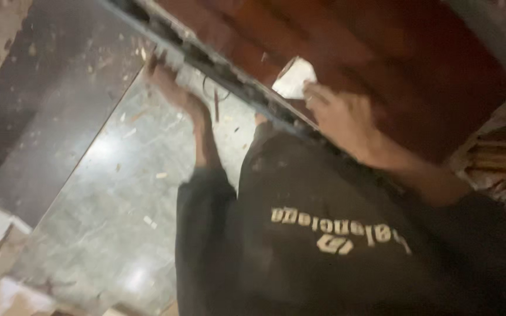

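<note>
The view looks steeply down past a dark sweatshirt [335,246] with pale lettering onto a polished stone floor [106,193], grey-green and veined, glossy enough to throw back two soft patches of light. It is littered with small chips and splinters. Along its left side runs a band of darker stone [36,111], and beyond that a strip of pale, dusty ground.

A reddish-brown wooden panel [382,64] fills the upper right, its thick edge [229,70] running diagonally from the top centre down toward the middle. The left hand [171,85] grips that edge from below, fingers curled over it. The right hand [338,114] rests on the face of the panel, well apart from the left, pressing a small white piece, paper or cloth [294,76], against the wood; the blur hides how tightly the fingers close on it.

At the right edge, a stack of wooden strips [502,158] lies in shadow
</note>
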